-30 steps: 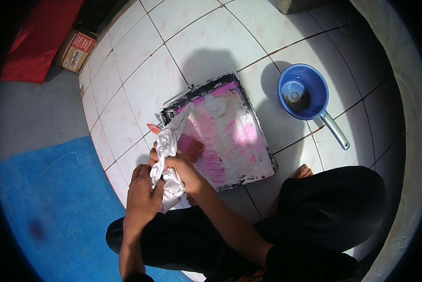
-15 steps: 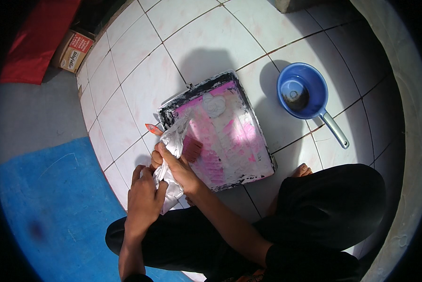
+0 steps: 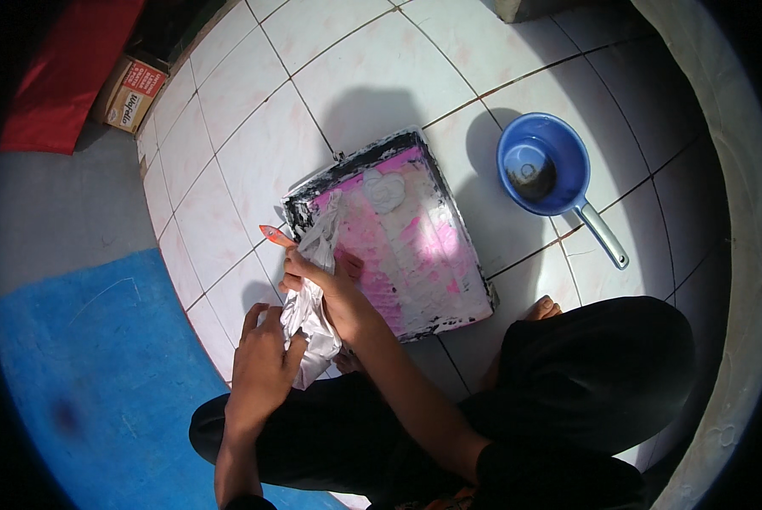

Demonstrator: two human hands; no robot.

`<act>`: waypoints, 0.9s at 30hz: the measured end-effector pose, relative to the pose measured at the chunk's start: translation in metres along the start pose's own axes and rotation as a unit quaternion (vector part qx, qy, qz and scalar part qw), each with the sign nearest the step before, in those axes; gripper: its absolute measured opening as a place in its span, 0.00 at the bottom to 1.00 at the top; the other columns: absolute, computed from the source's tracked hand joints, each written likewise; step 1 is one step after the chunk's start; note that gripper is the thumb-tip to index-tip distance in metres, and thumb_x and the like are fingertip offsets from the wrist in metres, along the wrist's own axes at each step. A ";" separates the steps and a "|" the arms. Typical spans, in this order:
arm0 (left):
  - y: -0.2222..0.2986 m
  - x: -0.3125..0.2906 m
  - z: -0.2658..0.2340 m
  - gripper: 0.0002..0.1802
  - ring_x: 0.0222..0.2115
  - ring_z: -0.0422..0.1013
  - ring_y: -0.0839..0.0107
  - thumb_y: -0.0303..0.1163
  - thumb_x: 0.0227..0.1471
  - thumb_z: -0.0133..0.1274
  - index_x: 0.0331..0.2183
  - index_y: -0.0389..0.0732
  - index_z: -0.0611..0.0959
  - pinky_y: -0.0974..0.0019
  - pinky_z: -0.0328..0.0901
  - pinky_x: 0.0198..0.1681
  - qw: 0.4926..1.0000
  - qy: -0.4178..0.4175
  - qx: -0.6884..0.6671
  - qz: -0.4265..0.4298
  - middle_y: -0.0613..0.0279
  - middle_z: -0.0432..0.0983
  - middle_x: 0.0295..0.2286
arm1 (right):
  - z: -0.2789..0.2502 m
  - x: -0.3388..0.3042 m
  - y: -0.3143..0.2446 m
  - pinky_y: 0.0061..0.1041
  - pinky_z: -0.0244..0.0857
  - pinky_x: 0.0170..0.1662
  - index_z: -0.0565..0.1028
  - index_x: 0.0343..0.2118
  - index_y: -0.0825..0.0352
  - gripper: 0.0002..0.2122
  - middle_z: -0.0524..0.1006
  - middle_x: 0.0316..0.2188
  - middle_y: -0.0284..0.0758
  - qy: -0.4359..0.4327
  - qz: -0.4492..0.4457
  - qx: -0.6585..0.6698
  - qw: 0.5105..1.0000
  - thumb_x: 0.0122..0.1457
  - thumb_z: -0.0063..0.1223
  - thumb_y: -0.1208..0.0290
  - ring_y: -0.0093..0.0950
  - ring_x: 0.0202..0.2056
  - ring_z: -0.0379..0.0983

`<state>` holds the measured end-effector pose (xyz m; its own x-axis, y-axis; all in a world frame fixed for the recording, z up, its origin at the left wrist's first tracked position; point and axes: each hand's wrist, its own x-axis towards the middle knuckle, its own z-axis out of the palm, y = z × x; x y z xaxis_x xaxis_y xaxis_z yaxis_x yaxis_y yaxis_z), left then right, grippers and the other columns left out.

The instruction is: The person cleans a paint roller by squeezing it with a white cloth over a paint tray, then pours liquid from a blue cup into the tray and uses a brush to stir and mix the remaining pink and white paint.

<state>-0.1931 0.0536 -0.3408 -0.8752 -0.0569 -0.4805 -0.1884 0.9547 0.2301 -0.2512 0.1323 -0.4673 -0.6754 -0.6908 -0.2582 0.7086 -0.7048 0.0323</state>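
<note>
A crumpled white plastic bag [image 3: 317,350] is gathered between my two hands above the tray's near left edge. My right hand [image 3: 334,293] closes round its upper part, and a thin twisted end sticks up past the fingers. Lower down, my left hand [image 3: 266,357] has its fingers curled on the bag's left side. Beneath them lies a black-rimmed paint tray [image 3: 423,285] smeared with pink and white, a thick white dollop [image 3: 383,192] near its far end. A paintbrush [image 3: 276,235] rests over the left rim, orange handle outward; the bag and my right hand largely hide its head.
To the right, a blue dipper [image 3: 544,161] with a grey handle stands on white floor tiles [image 3: 364,51], some dark residue in its bottom. A blue-painted floor area [image 3: 84,340] spreads at left. A cardboard box [image 3: 132,95] and red cloth [image 3: 67,76] are at far left.
My right hand has shifted slightly up the bag, and more of the bag's lower part shows. The brush head is now mostly covered. Tray and dipper stay put.
</note>
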 end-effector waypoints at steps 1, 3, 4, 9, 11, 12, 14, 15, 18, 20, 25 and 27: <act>0.002 0.000 0.001 0.20 0.44 0.66 0.39 0.28 0.50 0.51 0.42 0.25 0.71 0.49 0.61 0.48 1.000 0.007 0.000 0.003 0.35 0.69 0.41 | 0.000 0.002 0.000 0.16 0.54 0.29 0.69 0.42 0.63 0.13 0.58 0.20 0.20 0.000 -0.008 0.009 1.000 0.63 0.51 0.59 0.13 0.22 0.54; 0.005 0.001 0.002 0.20 0.45 0.65 0.38 0.28 0.50 0.51 0.43 0.24 0.71 0.49 0.61 0.49 1.000 0.007 0.002 0.006 0.34 0.68 0.42 | -0.005 0.005 0.002 0.16 0.50 0.27 0.70 0.39 0.62 0.13 0.54 0.18 0.19 -0.016 -0.006 0.031 0.999 0.64 0.49 0.56 0.13 0.20 0.49; 0.006 0.002 0.002 0.21 0.46 0.65 0.38 0.28 0.50 0.51 0.43 0.24 0.70 0.49 0.61 0.49 1.000 0.000 0.005 0.004 0.33 0.68 0.43 | -0.007 0.006 0.002 0.16 0.48 0.26 0.70 0.38 0.62 0.14 0.52 0.17 0.18 -0.024 -0.006 0.042 0.999 0.64 0.48 0.55 0.12 0.18 0.46; 0.005 0.004 0.007 0.21 0.47 0.65 0.38 0.28 0.49 0.52 0.42 0.22 0.71 0.48 0.60 0.51 0.999 -0.005 0.037 0.005 0.32 0.70 0.39 | -0.009 0.007 -0.001 0.17 0.44 0.24 0.67 0.29 0.59 0.16 0.47 0.14 0.18 -0.007 0.023 0.094 0.995 0.64 0.46 0.51 0.13 0.16 0.42; 0.007 0.006 0.008 0.21 0.48 0.66 0.37 0.29 0.49 0.53 0.41 0.20 0.72 0.50 0.61 0.53 0.998 0.016 0.056 0.025 0.31 0.74 0.32 | -0.014 0.008 -0.001 0.17 0.45 0.25 0.67 0.30 0.59 0.15 0.48 0.14 0.18 -0.011 0.026 0.113 0.993 0.64 0.46 0.51 0.13 0.16 0.43; 0.007 0.007 0.008 0.21 0.48 0.65 0.37 0.29 0.49 0.53 0.41 0.20 0.72 0.50 0.61 0.53 0.999 0.008 0.050 0.016 0.31 0.75 0.32 | -0.014 0.009 0.000 0.17 0.46 0.25 0.68 0.32 0.59 0.15 0.48 0.14 0.18 -0.010 0.029 0.115 0.993 0.64 0.46 0.51 0.13 0.17 0.44; 0.006 0.008 0.007 0.20 0.49 0.65 0.37 0.29 0.50 0.52 0.40 0.21 0.72 0.50 0.61 0.53 0.999 -0.007 0.040 -0.001 0.31 0.75 0.32 | -0.015 0.008 -0.002 0.16 0.47 0.27 0.69 0.36 0.60 0.15 0.50 0.15 0.18 -0.022 0.036 0.118 0.992 0.64 0.47 0.51 0.13 0.18 0.46; 0.006 0.008 0.007 0.20 0.49 0.65 0.37 0.29 0.50 0.52 0.40 0.21 0.73 0.50 0.61 0.53 0.999 -0.006 0.041 -0.004 0.32 0.75 0.32 | -0.015 0.009 -0.003 0.16 0.48 0.28 0.69 0.37 0.60 0.15 0.51 0.16 0.18 -0.034 0.039 0.118 0.992 0.64 0.47 0.52 0.13 0.18 0.47; 0.004 0.008 0.008 0.20 0.48 0.66 0.37 0.30 0.50 0.52 0.40 0.22 0.73 0.49 0.61 0.53 0.999 -0.005 0.045 -0.013 0.32 0.75 0.33 | -0.013 0.008 -0.006 0.15 0.50 0.31 0.68 0.40 0.61 0.15 0.53 0.18 0.18 -0.004 0.018 0.148 0.989 0.64 0.48 0.54 0.13 0.20 0.50; 0.006 0.008 0.007 0.20 0.48 0.65 0.37 0.30 0.50 0.52 0.40 0.22 0.72 0.49 0.61 0.53 0.999 -0.009 0.048 -0.020 0.32 0.75 0.33 | -0.015 0.008 -0.007 0.15 0.51 0.32 0.67 0.40 0.62 0.15 0.54 0.19 0.18 0.004 0.002 0.170 0.985 0.64 0.48 0.55 0.13 0.21 0.51; 0.012 0.008 0.006 0.21 0.48 0.66 0.37 0.31 0.50 0.52 0.41 0.22 0.72 0.49 0.61 0.53 0.999 -0.021 0.042 -0.012 0.32 0.75 0.33 | -0.035 0.014 -0.007 0.14 0.50 0.29 0.66 0.31 0.59 0.13 0.52 0.18 0.17 -0.087 -0.018 0.199 0.976 0.64 0.48 0.55 0.10 0.19 0.47; 0.012 0.007 0.008 0.21 0.48 0.66 0.37 0.31 0.50 0.52 0.41 0.23 0.72 0.50 0.60 0.54 0.999 -0.017 0.050 -0.005 0.32 0.75 0.33 | -0.034 0.015 -0.008 0.14 0.48 0.26 0.63 0.25 0.56 0.15 0.50 0.16 0.17 -0.081 -0.028 0.163 0.983 0.64 0.48 0.54 0.10 0.17 0.44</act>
<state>-0.1984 0.0672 -0.3479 -0.8576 -0.0592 -0.5109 -0.1511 0.9785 0.1404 -0.2602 0.1330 -0.5046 -0.7539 -0.6473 -0.1125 0.5842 -0.7388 0.3360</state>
